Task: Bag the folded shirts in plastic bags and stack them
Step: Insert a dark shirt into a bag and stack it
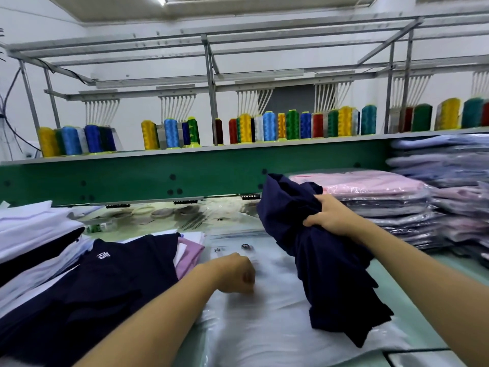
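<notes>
One navy shirt (330, 274): bunched, raised over the plastic bags (264, 327).
Right hand (332, 215): gripping the shirt.
Left hand (235, 274): curled on the bags; grip unclear.
Bagged shirts (383, 197): stacked at right.

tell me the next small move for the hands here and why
Probably lift the top layer of the plastic bag with the left hand to open its mouth. That hand sits curled on the flat bag, while the right hand grips the navy shirt bunched above it, not yet bagged.
</notes>
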Tool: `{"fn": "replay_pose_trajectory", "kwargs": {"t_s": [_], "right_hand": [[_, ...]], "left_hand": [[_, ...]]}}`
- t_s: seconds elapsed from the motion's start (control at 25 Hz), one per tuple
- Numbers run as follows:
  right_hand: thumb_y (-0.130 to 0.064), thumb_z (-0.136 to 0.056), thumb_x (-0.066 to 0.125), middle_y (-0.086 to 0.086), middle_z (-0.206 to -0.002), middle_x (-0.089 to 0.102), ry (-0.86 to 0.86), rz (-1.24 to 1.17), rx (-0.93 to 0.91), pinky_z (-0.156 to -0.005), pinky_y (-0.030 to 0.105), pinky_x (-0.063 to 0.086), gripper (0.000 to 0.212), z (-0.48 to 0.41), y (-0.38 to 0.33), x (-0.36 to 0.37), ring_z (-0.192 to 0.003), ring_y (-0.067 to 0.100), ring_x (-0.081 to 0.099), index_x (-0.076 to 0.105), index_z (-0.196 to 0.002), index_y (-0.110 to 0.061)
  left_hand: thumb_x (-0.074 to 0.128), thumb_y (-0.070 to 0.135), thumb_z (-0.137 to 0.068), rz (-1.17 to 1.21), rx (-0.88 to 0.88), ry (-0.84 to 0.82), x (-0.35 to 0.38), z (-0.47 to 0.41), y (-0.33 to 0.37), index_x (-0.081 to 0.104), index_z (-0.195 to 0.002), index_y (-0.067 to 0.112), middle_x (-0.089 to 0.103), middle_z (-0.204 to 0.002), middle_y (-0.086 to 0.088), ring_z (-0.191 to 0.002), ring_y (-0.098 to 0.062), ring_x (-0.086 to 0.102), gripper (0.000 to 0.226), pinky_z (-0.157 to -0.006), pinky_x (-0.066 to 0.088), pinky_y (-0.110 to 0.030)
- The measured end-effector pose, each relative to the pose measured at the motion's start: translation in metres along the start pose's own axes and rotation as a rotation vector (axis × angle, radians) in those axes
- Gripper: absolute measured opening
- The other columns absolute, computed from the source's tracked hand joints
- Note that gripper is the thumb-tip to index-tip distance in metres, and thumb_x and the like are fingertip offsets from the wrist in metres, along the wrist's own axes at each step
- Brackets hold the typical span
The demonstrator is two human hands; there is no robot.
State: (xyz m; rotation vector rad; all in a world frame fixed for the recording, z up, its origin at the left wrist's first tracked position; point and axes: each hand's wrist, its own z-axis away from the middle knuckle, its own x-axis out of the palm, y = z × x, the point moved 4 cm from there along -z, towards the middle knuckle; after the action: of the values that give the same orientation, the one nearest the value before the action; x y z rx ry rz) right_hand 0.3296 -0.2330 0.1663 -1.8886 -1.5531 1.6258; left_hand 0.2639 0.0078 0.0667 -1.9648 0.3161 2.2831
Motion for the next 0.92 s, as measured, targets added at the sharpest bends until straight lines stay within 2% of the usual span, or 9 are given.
{"fn": "replay_pose_trajectory", "kwargs": {"t_s": [0.12,0.28,0.44,0.48,0.56,0.64,0.68,0.8,0.92], "right_hand": [[0.001,-0.075,0.07,0.0,-0.069,0.068,-0.03,0.009,-0.013,-0.059,0.022,0.048,0.015,0.001,-0.002,-0.003,-0.062,0.01,0.062,0.065,-0.085,-0.007],[0.003,-0.076,0.069,-0.002,-0.068,0.066,-0.053,0.039,-0.026,-0.059,0.021,0.047,0.013,0.001,-0.004,-0.005,-0.06,0.01,0.06,0.062,-0.085,-0.003],[0.003,-0.076,0.068,-0.002,-0.067,0.061,-0.077,0.112,-0.05,-0.06,0.027,0.043,0.015,0.0,-0.009,0.0,-0.059,0.009,0.054,0.06,-0.089,0.004],[0.003,-0.076,0.068,-0.003,-0.067,0.061,-0.077,0.126,-0.063,-0.06,0.027,0.043,0.014,-0.001,-0.012,0.0,-0.058,0.008,0.053,0.06,-0.088,0.003],[0.002,-0.076,0.068,-0.002,-0.069,0.062,-0.075,0.149,-0.096,-0.062,0.03,0.043,0.013,-0.005,-0.02,-0.003,-0.061,0.009,0.054,0.062,-0.087,0.0],[0.002,-0.076,0.068,0.002,-0.073,0.064,-0.076,0.178,-0.136,-0.064,0.032,0.043,0.014,-0.009,-0.03,-0.007,-0.064,0.011,0.054,0.064,-0.088,-0.005],[0.001,-0.076,0.068,0.003,-0.073,0.065,-0.077,0.205,-0.158,-0.064,0.033,0.043,0.015,-0.011,-0.035,-0.009,-0.064,0.011,0.055,0.065,-0.086,-0.01],[-0.002,-0.075,0.068,-0.001,-0.075,0.066,-0.05,0.285,-0.214,-0.066,0.036,0.046,0.027,-0.011,-0.049,-0.009,-0.067,0.013,0.058,0.061,-0.079,-0.027],[-0.007,-0.075,0.063,-0.006,-0.076,0.064,-0.037,0.361,-0.278,-0.068,0.041,0.049,0.034,-0.001,-0.056,0.0,-0.073,0.021,0.061,0.053,-0.077,-0.039]], "left_hand": [[0.05,0.022,-0.084,-0.1,0.021,0.112,0.0,0.001,-0.006,0.066,-0.085,0.018,0.061,-0.082,-0.003,-0.087,-0.031,0.059,0.016,-0.074,0.054,-0.039],[0.047,0.019,-0.09,-0.282,-0.036,0.097,0.0,-0.002,-0.016,0.054,-0.111,0.019,0.058,-0.107,-0.01,-0.092,-0.035,0.059,0.022,-0.068,0.039,-0.035],[0.039,0.023,-0.096,-0.367,-0.061,0.263,-0.007,-0.008,-0.017,0.039,-0.112,0.017,0.059,-0.094,-0.013,-0.066,-0.033,0.047,0.018,-0.057,0.034,-0.038],[0.038,0.017,-0.094,-0.378,-0.02,0.284,-0.009,-0.01,-0.015,0.032,-0.12,0.02,0.057,-0.093,-0.012,-0.062,-0.033,0.044,0.026,-0.053,0.033,-0.039],[0.039,0.006,-0.09,-0.419,0.158,0.252,-0.014,-0.01,-0.012,0.028,-0.125,0.027,0.054,-0.112,-0.01,-0.067,-0.035,0.049,0.042,-0.055,0.041,-0.044],[0.041,0.005,-0.091,-0.565,0.309,0.161,-0.015,-0.011,-0.017,0.036,-0.128,0.034,0.044,-0.127,-0.006,-0.079,-0.037,0.057,0.047,-0.064,0.049,-0.045],[0.042,0.007,-0.093,-0.611,0.301,0.137,-0.015,-0.013,-0.021,0.043,-0.128,0.035,0.044,-0.128,-0.006,-0.085,-0.038,0.059,0.045,-0.066,0.048,-0.043],[0.045,0.011,-0.093,-0.355,0.026,0.193,-0.018,-0.027,-0.034,0.053,-0.129,0.034,0.056,-0.125,-0.003,-0.103,-0.028,0.061,0.044,-0.075,0.044,-0.035],[0.061,0.008,-0.085,0.178,-0.114,0.333,-0.031,-0.04,-0.031,0.055,-0.131,0.027,0.068,-0.105,0.0,-0.091,-0.021,0.065,0.051,-0.081,0.054,-0.034]]}}
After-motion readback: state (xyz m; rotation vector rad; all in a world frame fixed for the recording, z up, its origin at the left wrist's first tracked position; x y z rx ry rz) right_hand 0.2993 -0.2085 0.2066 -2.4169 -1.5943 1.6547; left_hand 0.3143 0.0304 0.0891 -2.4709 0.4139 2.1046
